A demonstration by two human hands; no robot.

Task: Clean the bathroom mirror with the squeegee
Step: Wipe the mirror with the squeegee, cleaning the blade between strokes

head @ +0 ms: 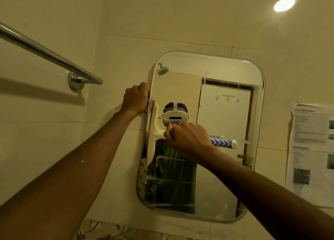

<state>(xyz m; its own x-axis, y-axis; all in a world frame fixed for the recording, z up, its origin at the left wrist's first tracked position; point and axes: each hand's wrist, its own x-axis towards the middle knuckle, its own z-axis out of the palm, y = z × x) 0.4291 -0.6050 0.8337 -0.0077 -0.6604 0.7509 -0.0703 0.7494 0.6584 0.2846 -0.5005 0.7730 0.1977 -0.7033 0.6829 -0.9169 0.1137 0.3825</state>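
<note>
A rounded rectangular mirror (224,182) hangs on the tiled wall, slightly right of centre. My left hand (135,99) is closed around the mirror's left edge, about a third of the way down. My right hand (188,138) grips the squeegee (223,143) by its blue handle with white chevrons, whose end sticks out to the right of my fist. The squeegee's cream head stands upright against the glass near the left edge, just right of my left hand. Wet streaks show on the lower part of the glass.
A chrome towel bar (45,53) juts from the left wall, ending close to my left hand. A printed paper sheet (312,149) is stuck to the wall right of the mirror. A round ceiling light (284,4) glows at the top right.
</note>
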